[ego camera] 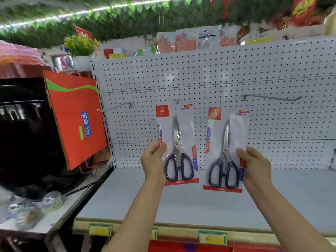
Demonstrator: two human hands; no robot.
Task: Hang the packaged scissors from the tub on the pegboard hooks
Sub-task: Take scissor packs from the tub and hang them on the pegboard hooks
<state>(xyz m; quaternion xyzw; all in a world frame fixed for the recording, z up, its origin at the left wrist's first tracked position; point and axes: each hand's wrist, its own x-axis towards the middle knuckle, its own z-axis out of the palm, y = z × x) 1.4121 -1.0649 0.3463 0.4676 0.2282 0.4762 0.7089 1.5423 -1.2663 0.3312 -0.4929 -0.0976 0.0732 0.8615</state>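
Observation:
I hold two packaged scissors upright in front of the white pegboard (218, 73). My left hand (153, 160) grips the left pack (176, 142) by its lower left edge; the pack's top sits right at a short centre hook (177, 101), and whether it hangs on that hook is unclear. My right hand (254, 164) grips the right pack (226, 148) by its lower right edge, and this pack is free of any hook. Each pack shows steel blades and dark blue handles. A bare hook (116, 107) juts out at the left and another bare hook (272, 97) at the right. The tub is out of view.
A white shelf (181, 202) runs below the pegboard, with yellow price tags along its front edge. An orange gift bag (76, 117) hangs at the left beside the board. Packaged goods stand along the board's top. A lower counter with glassware sits at the far left.

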